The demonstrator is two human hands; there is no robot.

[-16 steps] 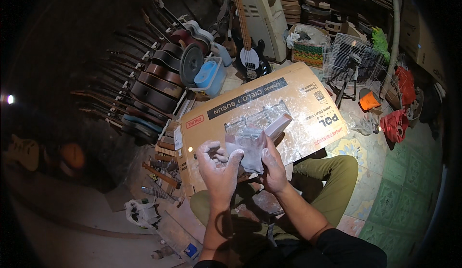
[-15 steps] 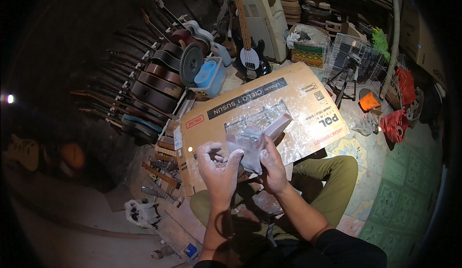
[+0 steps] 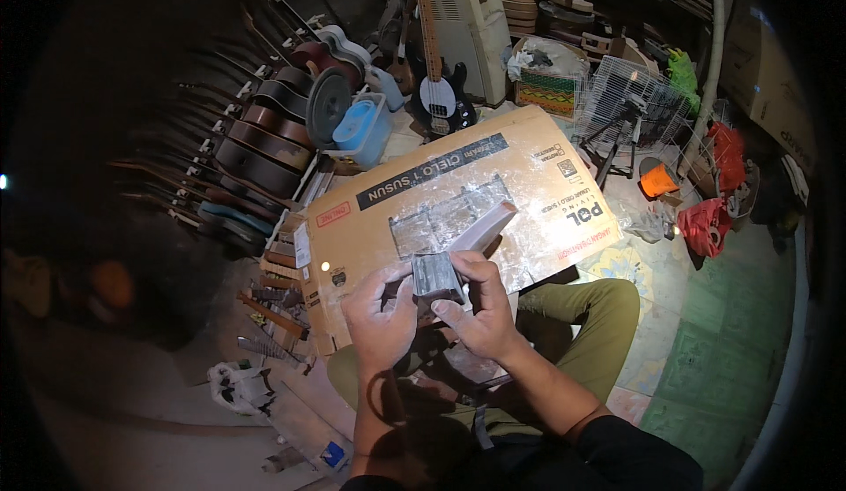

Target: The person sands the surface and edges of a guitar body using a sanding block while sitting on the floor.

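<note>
Between my hands is a dusty grey block-shaped piece (image 3: 434, 277) with a streaked face, tilted toward me; its material is unclear. My left hand (image 3: 381, 316) closes on its left edge with thumb and fingers. At its right side, my right hand (image 3: 486, 313) has its fingers bent against the edge and its thumb stretched below. Pale dust coats both hands. Just beyond the right fingers a long pale piece with a brownish tip (image 3: 483, 226) slants up to the right; whether it is held or resting cannot be made out.
A dust-smeared cardboard sheet (image 3: 542, 204) lies before me. Guitars (image 3: 264, 152) stand in a row at left, with a blue container (image 3: 357, 125) beside them. A black bass guitar (image 3: 441, 99) stands behind. Wire cage (image 3: 630, 94), orange pot (image 3: 656, 180) and red bags (image 3: 705, 226) are at right.
My left hand has come in from the left and taken hold of the grey piece. The pale grey sheet-like surface seen earlier has turned, showing a darker streaked face.
</note>
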